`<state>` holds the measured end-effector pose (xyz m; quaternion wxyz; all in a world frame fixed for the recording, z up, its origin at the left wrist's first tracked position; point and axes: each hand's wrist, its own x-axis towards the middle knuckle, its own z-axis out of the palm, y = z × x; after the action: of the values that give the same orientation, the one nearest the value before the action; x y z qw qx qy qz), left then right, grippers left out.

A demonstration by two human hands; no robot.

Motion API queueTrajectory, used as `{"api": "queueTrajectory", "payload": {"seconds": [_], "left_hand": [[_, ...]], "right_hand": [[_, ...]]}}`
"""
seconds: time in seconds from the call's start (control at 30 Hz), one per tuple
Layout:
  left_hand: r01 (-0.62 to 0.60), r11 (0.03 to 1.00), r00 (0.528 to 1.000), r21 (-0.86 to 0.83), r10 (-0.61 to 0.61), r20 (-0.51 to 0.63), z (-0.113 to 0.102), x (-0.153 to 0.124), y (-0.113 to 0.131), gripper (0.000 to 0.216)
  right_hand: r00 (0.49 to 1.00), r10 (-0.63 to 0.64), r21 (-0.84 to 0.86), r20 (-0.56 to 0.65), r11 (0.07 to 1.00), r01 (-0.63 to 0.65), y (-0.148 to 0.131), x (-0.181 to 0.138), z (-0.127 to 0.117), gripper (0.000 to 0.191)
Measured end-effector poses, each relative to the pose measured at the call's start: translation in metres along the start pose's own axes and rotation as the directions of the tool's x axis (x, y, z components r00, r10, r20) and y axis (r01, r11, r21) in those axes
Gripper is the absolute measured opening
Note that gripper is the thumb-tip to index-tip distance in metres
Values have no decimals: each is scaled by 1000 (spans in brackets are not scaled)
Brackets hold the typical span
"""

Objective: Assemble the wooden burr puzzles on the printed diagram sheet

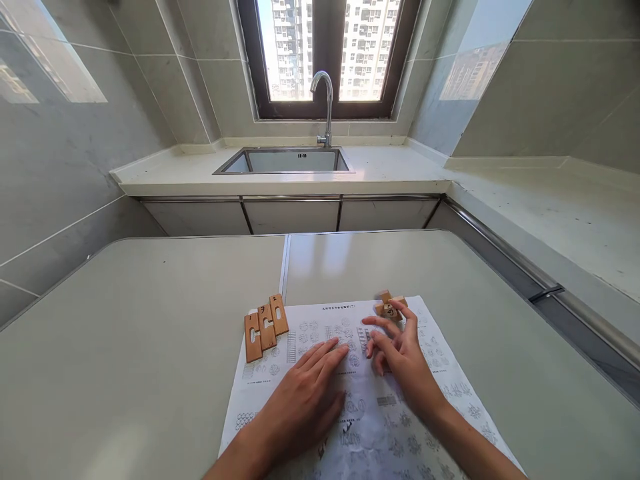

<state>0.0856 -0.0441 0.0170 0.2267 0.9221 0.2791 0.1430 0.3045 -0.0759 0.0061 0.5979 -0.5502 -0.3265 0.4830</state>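
Note:
My left hand (pixel 315 387) lies flat on a large printed sheet (pixel 360 387), fingers stretched out and holding nothing. Above the sheet's right part is my right hand (pixel 397 347), its fingers apart and partly bent. The raised index finger reaches a small cluster of wooden puzzle blocks (pixel 391 309) at the sheet's top edge; whether it touches them I cannot tell. A number is marked on one block. Three flat, slotted wooden pieces (pixel 266 327) with numbers lie side by side in a slanted row at the sheet's upper left corner.
The sheet lies on a pale table (pixel 125 347) with a seam running back from it. Beyond stands a counter (pixel 170 175) with a steel sink (pixel 295 160) and a tap (pixel 329 110) under a window. A ledge with a metal rail (pixel 505 247) runs along the right.

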Motion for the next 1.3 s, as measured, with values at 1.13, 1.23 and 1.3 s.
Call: {"api": "queueTrajectory", "payload": {"seconds": [1.13, 1.23, 1.3], "left_hand": [[187, 428, 963, -884, -259, 79, -16, -2, 1, 71], [137, 440, 970, -887, -240, 30, -18, -1, 1, 73], [116, 443, 977, -889, -214, 21, -21, 0, 2, 73]], "right_hand": [[687, 16, 195, 726, 954, -228, 10, -14, 5, 29], [660, 24, 164, 751, 961, -222, 8, -13, 3, 34], [637, 52, 109, 769, 971, -212, 6, -13, 1, 34]]}}
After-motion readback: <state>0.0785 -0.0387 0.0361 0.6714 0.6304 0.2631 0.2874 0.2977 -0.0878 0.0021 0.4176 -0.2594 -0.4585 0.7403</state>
